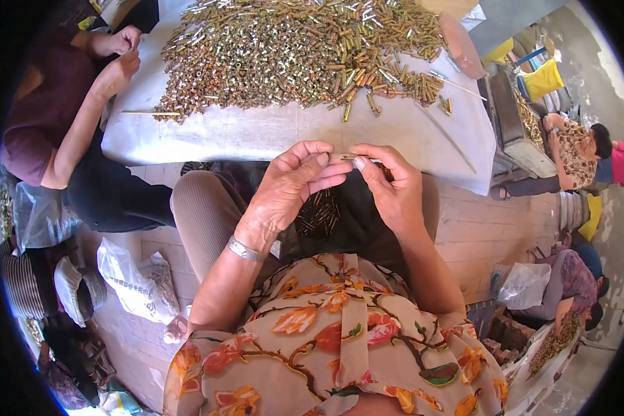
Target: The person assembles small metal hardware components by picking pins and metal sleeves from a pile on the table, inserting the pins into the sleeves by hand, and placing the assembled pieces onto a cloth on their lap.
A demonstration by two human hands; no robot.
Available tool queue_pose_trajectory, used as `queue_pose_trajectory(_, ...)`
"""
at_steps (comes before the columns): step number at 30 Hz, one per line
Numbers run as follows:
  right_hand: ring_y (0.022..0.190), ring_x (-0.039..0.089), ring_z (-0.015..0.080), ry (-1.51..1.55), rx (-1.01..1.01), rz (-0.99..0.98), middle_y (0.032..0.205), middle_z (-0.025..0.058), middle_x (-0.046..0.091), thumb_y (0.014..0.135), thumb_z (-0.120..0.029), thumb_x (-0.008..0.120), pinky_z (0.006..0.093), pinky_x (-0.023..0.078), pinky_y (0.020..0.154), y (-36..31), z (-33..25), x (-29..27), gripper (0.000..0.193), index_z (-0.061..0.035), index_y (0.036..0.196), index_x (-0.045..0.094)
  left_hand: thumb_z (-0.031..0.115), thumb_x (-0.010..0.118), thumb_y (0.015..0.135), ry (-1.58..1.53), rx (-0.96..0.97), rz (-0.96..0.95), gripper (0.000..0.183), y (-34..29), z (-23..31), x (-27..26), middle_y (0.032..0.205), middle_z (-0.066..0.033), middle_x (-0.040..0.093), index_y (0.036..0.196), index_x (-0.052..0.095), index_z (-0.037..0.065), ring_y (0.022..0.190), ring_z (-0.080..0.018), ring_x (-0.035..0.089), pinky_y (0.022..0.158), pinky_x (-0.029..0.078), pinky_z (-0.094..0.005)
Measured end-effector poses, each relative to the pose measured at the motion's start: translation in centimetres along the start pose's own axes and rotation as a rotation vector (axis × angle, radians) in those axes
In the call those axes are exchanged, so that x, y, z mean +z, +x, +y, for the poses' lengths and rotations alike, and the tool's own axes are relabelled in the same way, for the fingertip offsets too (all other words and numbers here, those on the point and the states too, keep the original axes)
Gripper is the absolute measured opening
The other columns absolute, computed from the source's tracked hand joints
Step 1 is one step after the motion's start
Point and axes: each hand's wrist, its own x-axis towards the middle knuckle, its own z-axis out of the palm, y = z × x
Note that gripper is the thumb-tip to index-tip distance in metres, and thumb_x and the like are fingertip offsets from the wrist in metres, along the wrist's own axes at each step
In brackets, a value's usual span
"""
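Pinching the left end of a small brass-coloured piece (343, 157) between thumb and bent fingers, the left hand (289, 179) tilts inward, its forearm slanting up to the right, a silver bracelet (247, 249) below the fingers at the wrist. Beyond the fingertips, a heap of metal parts (291, 59) covers much of the table (246, 132). The piece lies nearly level between both hands' fingertips. To its right, the right hand (397, 186) grips the other end, thumb against forefinger, its forearm leaning up and left.
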Motion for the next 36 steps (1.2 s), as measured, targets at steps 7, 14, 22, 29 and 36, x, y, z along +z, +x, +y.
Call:
queue_pose_trajectory(7,0.079,0.056,0.0071,-0.015,-0.069,0.054,0.094,0.0046,0.065,0.089,-0.003,0.061,0.0204,0.045,0.072,-0.5,-0.9,0.5,0.015,0.0001,0.104,0.064,0.013,0.054,0.095,-0.168,0.012,0.01,0.015,-0.2,-0.9,0.0,0.111,-0.0096,0.061,0.109,0.057,0.006,0.1,-0.0232,0.064,0.089,0.053,-0.0377)
queue_pose_trajectory(14,0.08,0.057,0.0069,-0.098,-0.065,0.065,0.092,0.0046,0.065,0.088,-0.001,0.061,0.0203,0.045,0.072,-0.7,-1.4,0.3,0.015,0.0005,0.103,0.064,0.01,0.057,0.093,0.148,0.166,0.071,0.015,-0.2,-1.8,0.6,0.099,-0.0061,0.063,0.107,0.056,0.003,0.094,-0.0141,0.063,0.082,0.053,-0.0274)
queue_pose_trajectory(22,0.078,0.065,0.0162,-0.1,-0.091,0.076,0.089,0.011,0.067,0.085,-0.002,0.064,0.0259,0.05,0.069,-0.8,-0.9,0.2,0.016,-0.0023,0.101,0.066,0.001,0.06,0.09,0.44,0.38,0.127,0.013,-0.5,-2.1,0.9,0.093,-0.0035,0.066,0.102,0.06,-0.001,0.088,-0.0088,0.064,0.079,0.052,-0.0216)
queue_pose_trajectory(29,0.079,0.066,0.0197,-0.133,-0.197,0.035,0.092,0.0119,0.067,0.085,0.001,0.062,0.0278,0.051,0.07,-0.9,-0.2,-0.2,0.018,-0.0024,0.102,0.066,0.0,0.06,0.09,0.565,0.417,0.106,0.012,-0.7,-2.1,0.4,0.092,-0.0024,0.067,0.102,0.062,0.0,0.088,-0.0069,0.063,0.079,0.051,-0.0207)
queue_pose_trajectory(36,0.083,0.067,0.0239,-0.238,-0.425,0.155,0.096,0.0143,0.066,0.082,0.007,0.062,0.0298,0.054,0.071,-1.6,0.0,0.6,0.026,-0.0027,0.106,0.066,-0.001,0.06,0.089,0.455,0.431,0.086,0.013,-0.9,-2.3,1.2,0.092,-0.0036,0.067,0.102,0.062,-0.001,0.088,-0.0074,0.063,0.079,0.051,-0.021)
